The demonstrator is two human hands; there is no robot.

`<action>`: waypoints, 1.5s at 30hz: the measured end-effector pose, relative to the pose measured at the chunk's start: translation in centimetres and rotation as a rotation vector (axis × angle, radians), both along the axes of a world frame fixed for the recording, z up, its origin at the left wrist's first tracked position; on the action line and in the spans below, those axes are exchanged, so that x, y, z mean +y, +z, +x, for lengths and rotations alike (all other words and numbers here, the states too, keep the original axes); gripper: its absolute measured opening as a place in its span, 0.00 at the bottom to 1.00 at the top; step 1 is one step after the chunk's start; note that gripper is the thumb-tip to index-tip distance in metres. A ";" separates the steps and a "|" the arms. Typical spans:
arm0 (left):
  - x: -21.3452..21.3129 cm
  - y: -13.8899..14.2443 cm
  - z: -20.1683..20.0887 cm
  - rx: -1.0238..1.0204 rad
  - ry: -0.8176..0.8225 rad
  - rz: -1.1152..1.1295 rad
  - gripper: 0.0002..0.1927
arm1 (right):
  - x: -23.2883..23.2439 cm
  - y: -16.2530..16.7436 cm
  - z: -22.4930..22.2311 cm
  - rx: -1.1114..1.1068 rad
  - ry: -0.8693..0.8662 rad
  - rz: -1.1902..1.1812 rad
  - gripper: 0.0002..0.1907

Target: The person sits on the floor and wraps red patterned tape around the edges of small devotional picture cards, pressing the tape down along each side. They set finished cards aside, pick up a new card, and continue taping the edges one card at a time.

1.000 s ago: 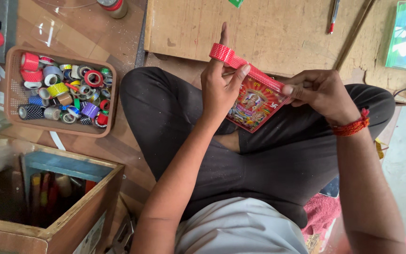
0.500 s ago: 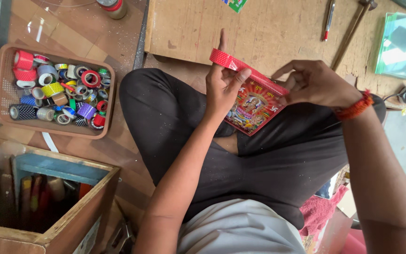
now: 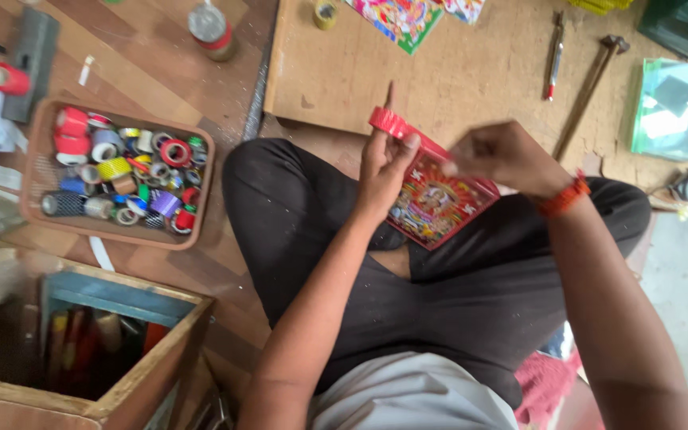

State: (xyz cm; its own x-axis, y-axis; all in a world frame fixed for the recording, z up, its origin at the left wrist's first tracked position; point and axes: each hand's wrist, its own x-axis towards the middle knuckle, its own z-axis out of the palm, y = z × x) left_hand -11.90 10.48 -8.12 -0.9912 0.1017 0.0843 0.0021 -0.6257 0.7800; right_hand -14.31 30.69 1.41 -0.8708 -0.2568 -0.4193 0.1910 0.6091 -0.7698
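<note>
Right hand [image 3: 503,155] lifted off the red-edged picture [image 3: 438,201], left hand [image 3: 384,163] gripping.

A single camera, worn on the person's head, looked steeply down onto the lap and the floor ahead. It sat close: the left hand [image 3: 384,171] and right hand [image 3: 503,155] filled the middle of the frame above crossed legs in dark trousers [image 3: 439,287]. The view reached forward to a board [image 3: 471,72] at the top, and leftward to a tray of tape rolls [image 3: 41,215] and a wooden box [image 3: 153,374]. There was no second view to overlap with it.
</note>
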 end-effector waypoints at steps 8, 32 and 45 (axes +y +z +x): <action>1.0 1.4 1.1 -0.134 0.041 -0.158 0.13 | 2.0 -4.7 -0.1 -0.054 -0.098 -0.329 0.16; 3.2 2.2 1.4 -0.203 0.276 -0.006 0.50 | -1.5 2.1 10.6 0.876 0.045 0.411 0.27; 2.8 1.3 1.6 -0.208 0.281 -0.062 0.49 | 0.4 1.4 13.6 1.058 -0.235 0.246 0.18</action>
